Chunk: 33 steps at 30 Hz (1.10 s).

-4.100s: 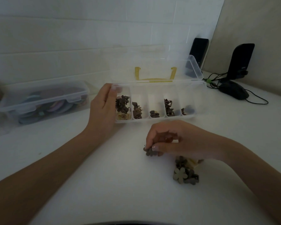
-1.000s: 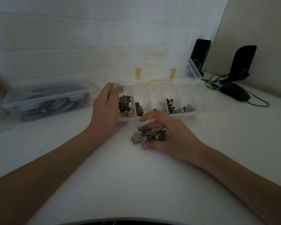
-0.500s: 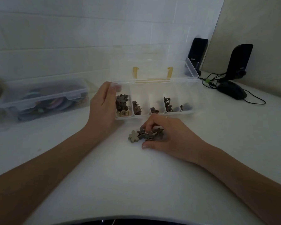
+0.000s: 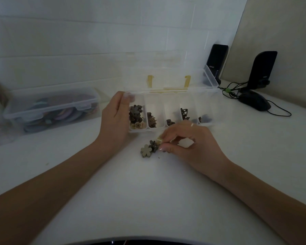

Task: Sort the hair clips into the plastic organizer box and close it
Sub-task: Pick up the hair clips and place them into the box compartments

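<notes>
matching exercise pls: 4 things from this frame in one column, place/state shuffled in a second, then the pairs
Things
1. left hand
2. right hand
3. beige flower clip
4. organizer box lid

Places or states
A. lies loose on the table, in front of the box
B. stands open behind the compartments
C. holds the left end of the organizer box
D. fingers curled, pinching small clips on the table

Pairs: 1-C, 2-D, 3-A, 4-B
</notes>
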Tool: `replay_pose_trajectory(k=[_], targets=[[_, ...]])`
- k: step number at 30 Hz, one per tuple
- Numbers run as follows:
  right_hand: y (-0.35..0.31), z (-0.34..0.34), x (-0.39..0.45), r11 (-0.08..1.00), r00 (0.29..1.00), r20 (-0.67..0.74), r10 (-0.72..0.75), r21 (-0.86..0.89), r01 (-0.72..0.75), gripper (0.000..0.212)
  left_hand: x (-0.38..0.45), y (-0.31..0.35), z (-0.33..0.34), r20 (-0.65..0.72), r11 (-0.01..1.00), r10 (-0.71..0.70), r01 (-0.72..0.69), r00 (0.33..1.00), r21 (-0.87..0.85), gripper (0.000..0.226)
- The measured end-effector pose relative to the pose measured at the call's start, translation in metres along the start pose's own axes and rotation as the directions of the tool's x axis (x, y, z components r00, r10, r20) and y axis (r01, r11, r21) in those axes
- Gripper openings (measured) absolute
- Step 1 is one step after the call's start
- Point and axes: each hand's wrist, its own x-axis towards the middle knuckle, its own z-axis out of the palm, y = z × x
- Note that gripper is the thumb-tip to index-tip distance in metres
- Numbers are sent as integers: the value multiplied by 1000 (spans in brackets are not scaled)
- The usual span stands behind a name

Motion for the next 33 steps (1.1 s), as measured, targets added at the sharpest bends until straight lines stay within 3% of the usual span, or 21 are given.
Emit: replay_pose_trajectory(k=[6, 11, 16, 19, 22, 28, 33], targets=[[-18, -1, 26, 981, 976, -118, -183, -92, 173, 7, -1, 0, 0, -12, 999, -14, 13, 1000, -37, 28], [-30, 11, 78, 985, 956, -247, -156, -104, 134, 6, -2, 4, -1, 9, 1000, 11, -11, 1000, -20, 29], [-18, 23, 91, 958, 983, -88, -161, -253, 134, 11, -3, 4, -2, 12, 1000, 12, -12, 1000, -6, 29], [-15, 12, 79, 972, 977, -171, -127, -216, 88, 13, -2, 1, -2, 13, 1000, -2, 2, 1000, -12, 30], [-13, 1, 59, 974, 982, -156, -107, -216, 71, 15, -2, 2, -1, 9, 1000, -9, 10, 1000, -17, 28], [-5, -4, 27, 897, 964, 135, -228, -355, 262, 22, -1, 0, 0, 2, 999, -30, 30, 1000, -42, 29], [-14, -8, 29, 764, 906, 173, -386, -490, 419, 16, -1, 0, 0, 1, 999, -20, 20, 1000, -39, 28]])
